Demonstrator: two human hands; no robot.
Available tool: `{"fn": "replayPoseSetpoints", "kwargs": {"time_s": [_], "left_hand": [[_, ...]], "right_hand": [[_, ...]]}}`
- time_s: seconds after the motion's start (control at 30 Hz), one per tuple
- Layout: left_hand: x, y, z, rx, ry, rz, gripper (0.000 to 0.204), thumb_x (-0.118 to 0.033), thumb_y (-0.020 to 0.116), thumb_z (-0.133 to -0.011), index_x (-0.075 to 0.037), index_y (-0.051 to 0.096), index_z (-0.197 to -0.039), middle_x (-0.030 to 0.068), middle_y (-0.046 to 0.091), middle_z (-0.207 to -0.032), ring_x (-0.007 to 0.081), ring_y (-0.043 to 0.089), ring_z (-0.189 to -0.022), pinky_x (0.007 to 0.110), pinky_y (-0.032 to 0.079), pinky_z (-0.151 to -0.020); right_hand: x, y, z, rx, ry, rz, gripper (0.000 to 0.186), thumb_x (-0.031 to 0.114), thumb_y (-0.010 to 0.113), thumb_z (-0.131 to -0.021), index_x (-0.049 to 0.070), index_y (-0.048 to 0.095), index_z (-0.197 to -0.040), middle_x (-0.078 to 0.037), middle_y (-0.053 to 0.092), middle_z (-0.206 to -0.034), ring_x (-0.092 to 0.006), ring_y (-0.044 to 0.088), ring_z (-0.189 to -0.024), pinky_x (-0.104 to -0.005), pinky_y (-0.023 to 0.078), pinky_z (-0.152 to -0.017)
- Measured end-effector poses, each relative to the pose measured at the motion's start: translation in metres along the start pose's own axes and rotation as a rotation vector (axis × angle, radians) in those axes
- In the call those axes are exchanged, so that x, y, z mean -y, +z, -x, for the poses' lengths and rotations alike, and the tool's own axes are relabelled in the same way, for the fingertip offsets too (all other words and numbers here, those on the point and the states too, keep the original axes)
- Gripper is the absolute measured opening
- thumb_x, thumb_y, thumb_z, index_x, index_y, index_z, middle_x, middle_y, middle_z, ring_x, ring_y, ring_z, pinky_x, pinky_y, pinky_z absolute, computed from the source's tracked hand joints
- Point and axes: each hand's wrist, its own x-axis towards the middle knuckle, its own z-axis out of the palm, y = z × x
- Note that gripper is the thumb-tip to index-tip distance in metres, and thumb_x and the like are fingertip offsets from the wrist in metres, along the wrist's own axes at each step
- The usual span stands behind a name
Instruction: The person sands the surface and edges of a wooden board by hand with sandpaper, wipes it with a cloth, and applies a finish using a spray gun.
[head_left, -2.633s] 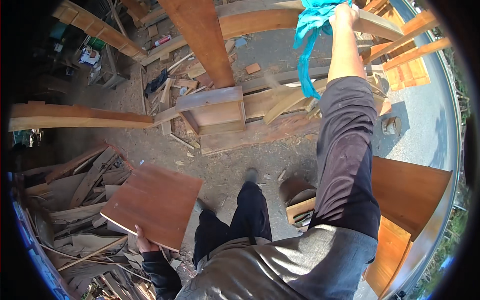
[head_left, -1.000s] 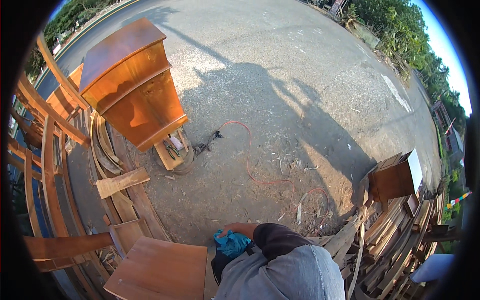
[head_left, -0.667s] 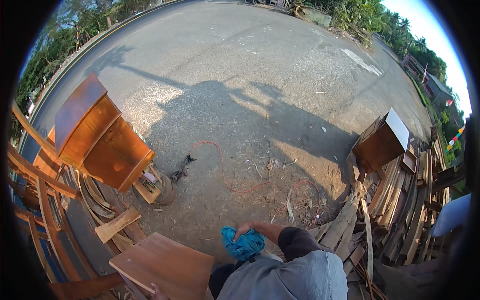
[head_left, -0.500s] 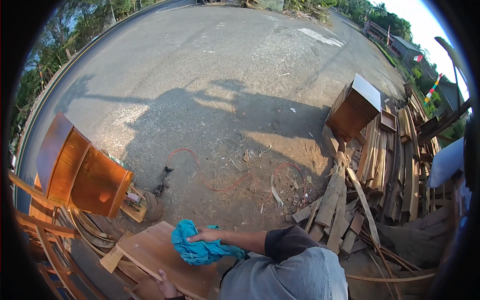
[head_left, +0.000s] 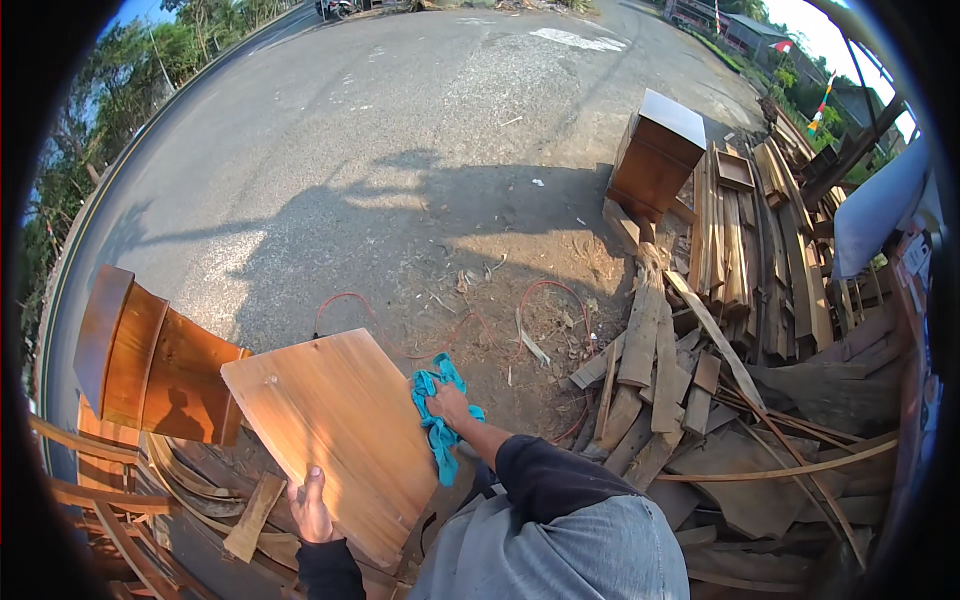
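A flat, light brown wooden panel (head_left: 340,430) is tilted up in front of me, its broad face in view. My left hand (head_left: 312,512) grips its lower left edge, thumb on the face, the other fingers mostly out of sight. At the panel's right edge, my right hand (head_left: 449,404) is closed on a crumpled turquoise cloth (head_left: 441,462). The cloth presses against that edge, and part of it hangs below the hand.
A varnished wooden cabinet (head_left: 185,375) stands at the left, near curved wooden pieces (head_left: 100,495). Another brown cabinet (head_left: 655,170) stands at the far right beside stacked planks (head_left: 735,250). Scrap boards (head_left: 650,340) cover the right side. A red cord (head_left: 553,283) lies on the ground.
The panel has risen from lying low to a tilted position. My left hand now grips its edge. My right hand has moved the cloth from above the panel to its right edge.
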Motion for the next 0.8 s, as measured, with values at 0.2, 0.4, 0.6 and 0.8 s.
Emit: {"fn": "replayPoseSetpoints", "kwargs": {"time_s": [0.2, 0.4, 0.6, 0.8], "left_hand": [[0.013, 0.021, 0.008, 0.028, 0.228, -0.401, 0.058, -0.036, 0.059, -0.097, 0.004, 0.046, -0.137, 0.0147, 0.057, -0.126, 0.0225, 0.054, -0.113, 0.035, 0.041, -0.099], [0.013, 0.023, 0.012, 0.104, 0.079, 0.003, 0.052, -0.032, 0.062, -0.097, 0.004, 0.049, -0.133, 0.0092, 0.057, -0.125, 0.0164, 0.055, -0.112, 0.030, 0.043, -0.095], [-0.015, 0.033, 0.036, 0.061, 0.101, -0.079, 0.055, -0.035, 0.059, -0.098, 0.005, 0.047, -0.135, 0.0110, 0.055, -0.130, 0.0183, 0.052, -0.119, 0.031, 0.039, -0.103], [0.006, 0.022, 0.012, 0.257, 0.011, -0.128, 0.050, -0.038, 0.053, -0.101, 0.002, 0.051, -0.130, 0.0102, 0.059, -0.117, 0.0170, 0.058, -0.104, 0.032, 0.048, -0.088]], "right_hand": [[0.139, -0.059, 0.203, 0.120, -0.481, -0.242, 0.067, 0.034, 0.062, -0.086, 0.005, 0.041, -0.143, -0.028, 0.050, -0.113, -0.0446, 0.052, -0.107, -0.0519, 0.044, -0.091], [0.166, -0.096, 0.189, -0.128, -0.758, -0.155, 0.059, 0.027, 0.065, -0.085, 0.014, 0.049, -0.140, -0.021, 0.051, -0.107, -0.0395, 0.052, -0.098, -0.0477, 0.045, -0.083], [0.021, -0.037, 0.139, -0.065, -0.083, 0.014, 0.057, 0.025, 0.066, -0.083, 0.010, 0.052, -0.137, -0.023, 0.056, -0.105, -0.0412, 0.056, -0.100, -0.0494, 0.048, -0.083], [0.181, -0.104, 0.216, -0.203, -0.859, -0.415, 0.057, 0.026, 0.070, -0.079, 0.014, 0.057, -0.133, -0.020, 0.055, -0.103, -0.0383, 0.056, -0.094, -0.0475, 0.048, -0.079]]}}
